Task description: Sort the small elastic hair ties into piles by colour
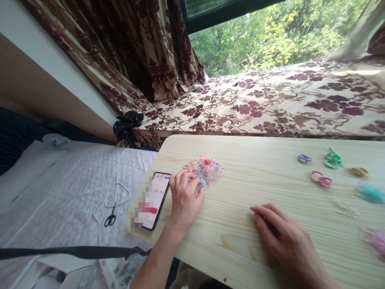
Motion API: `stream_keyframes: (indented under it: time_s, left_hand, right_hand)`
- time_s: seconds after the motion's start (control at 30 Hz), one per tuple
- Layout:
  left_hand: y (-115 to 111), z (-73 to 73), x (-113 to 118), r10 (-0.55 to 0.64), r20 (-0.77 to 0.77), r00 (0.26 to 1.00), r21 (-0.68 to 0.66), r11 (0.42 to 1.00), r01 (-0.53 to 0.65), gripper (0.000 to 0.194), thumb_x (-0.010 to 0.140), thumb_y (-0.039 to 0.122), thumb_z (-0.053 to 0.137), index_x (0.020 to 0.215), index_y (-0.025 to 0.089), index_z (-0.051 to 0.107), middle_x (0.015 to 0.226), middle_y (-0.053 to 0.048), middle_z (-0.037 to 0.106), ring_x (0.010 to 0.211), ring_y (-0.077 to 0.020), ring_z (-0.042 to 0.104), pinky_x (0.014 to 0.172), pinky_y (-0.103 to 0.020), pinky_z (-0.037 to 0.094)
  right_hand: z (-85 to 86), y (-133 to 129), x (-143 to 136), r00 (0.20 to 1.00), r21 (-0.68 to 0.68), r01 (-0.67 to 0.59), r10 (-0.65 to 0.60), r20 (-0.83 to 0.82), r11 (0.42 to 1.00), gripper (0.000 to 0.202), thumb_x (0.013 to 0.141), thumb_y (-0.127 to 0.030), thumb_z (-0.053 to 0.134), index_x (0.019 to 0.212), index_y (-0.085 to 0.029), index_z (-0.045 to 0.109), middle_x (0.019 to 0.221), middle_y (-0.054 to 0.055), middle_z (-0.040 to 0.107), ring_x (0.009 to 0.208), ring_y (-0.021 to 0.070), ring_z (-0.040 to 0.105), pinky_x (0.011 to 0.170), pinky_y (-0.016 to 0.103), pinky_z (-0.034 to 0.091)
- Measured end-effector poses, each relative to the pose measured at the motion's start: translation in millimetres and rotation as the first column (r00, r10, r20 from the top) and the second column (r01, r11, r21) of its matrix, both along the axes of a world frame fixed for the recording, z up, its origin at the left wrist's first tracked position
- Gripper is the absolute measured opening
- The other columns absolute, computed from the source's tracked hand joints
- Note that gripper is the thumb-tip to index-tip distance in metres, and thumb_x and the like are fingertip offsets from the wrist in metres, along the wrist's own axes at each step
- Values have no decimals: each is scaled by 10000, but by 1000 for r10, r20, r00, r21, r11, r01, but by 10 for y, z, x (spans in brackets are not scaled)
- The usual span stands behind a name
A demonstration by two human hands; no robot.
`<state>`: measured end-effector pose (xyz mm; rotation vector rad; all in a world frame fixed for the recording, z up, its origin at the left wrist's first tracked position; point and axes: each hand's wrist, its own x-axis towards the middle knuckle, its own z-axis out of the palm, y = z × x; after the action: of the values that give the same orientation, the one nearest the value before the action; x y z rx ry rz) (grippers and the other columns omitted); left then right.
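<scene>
At the left part of the table, my left hand (185,198) reaches to a tangled pile of small pastel hair ties and strands (207,166). Its thumb and forefinger close on a light blue hair tie (202,184) at the near edge of the pile. My right hand (284,233) rests on the wooden tabletop, its fingers loosely stretched to the left with a gap above the thumb. Nothing shows in it. To its upper right lie purple hair ties (304,158), green ones (332,158), pink ones (321,179) and yellow-brown ones (358,171).
A phone (156,200) showing a timer lies left of my left hand. Turquoise strands (371,193), cream strands (345,208) and lilac strands (374,241) lie at the right. Black scissors (110,219) and a white cable (98,212) are on the bed (69,180).
</scene>
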<state>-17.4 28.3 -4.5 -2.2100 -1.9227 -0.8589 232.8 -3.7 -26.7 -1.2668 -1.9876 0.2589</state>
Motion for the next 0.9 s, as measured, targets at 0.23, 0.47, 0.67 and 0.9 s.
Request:
stream_keyframes:
  time_s: [0.23, 0.47, 0.67, 0.9]
  left_hand:
    - [56, -92, 27, 25, -30, 999, -14, 1000, -25, 123, 786, 95, 701, 743, 203, 659, 965, -60, 643, 1123, -287, 561, 1086, -570, 308]
    - [49, -47, 13, 2, -12, 1000, -6, 1000, -2, 146, 812, 75, 648, 736, 199, 653, 952, -57, 656, 1130, -276, 568, 1094, -576, 317]
    - [-85, 91, 159, -122, 53, 991, 24, 992, 121, 154, 856, 74, 599, 841, 216, 655, 926, -25, 700, 1152, -253, 565, 1130, -576, 289]
    - [-266, -15, 472, -332, 61, 941, -143, 930, 338, 201, 877, 84, 573, 940, 239, 683, 964, -21, 676, 1189, -242, 553, 1158, -565, 282]
  right_hand:
    - [-24, -3, 8, 1000, 18, -8, 8, 8, 1000, 157, 950, -260, 519, 978, -236, 672, 891, 1, 707, 759, 113, 687, 673, 203, 525]
    - [-34, -4, 8, 1000, 5, -6, 6, -6, 1000, 162, 946, -266, 521, 978, -238, 677, 902, 3, 709, 765, 115, 688, 675, 205, 524]
    - [-39, -25, 20, 1000, -82, 3, -4, -11, 997, 180, 954, -298, 511, 979, -248, 682, 933, 23, 719, 801, 140, 691, 696, 237, 533]
    - [-16, -39, 9, 1000, -128, -6, 5, -9, 992, 187, 965, -277, 495, 997, -231, 674, 929, 33, 712, 815, 141, 679, 731, 246, 523]
